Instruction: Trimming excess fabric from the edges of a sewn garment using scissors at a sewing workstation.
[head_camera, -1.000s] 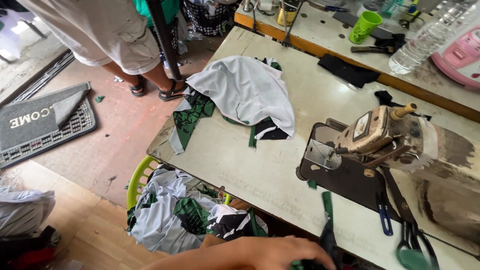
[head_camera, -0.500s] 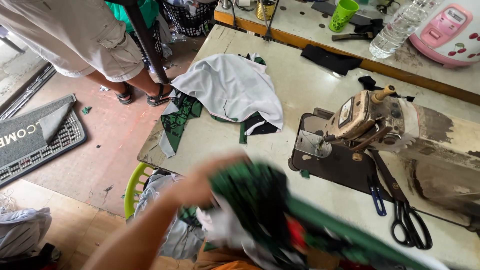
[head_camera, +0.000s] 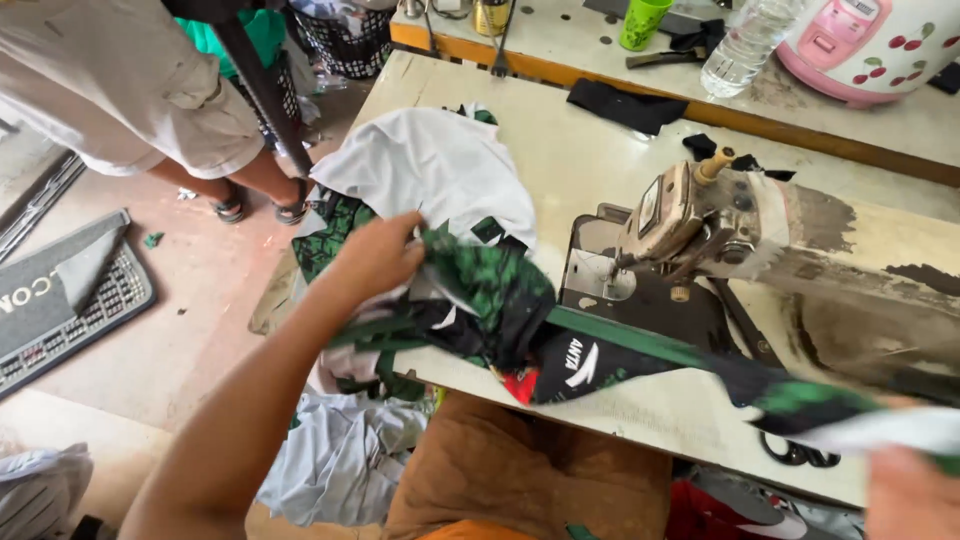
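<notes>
Garment (head_camera: 500, 300) now stretched between grips

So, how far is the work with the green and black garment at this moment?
Done: a white and green pile of cloth lies on the cream worktable. In hand: the left hand grips the bunched green and black patterned garment, and the right hand pulls its far end taut in front of the old beige sewing machine. Left: the cloth is not under the needle; more pieces wait below.
</notes>
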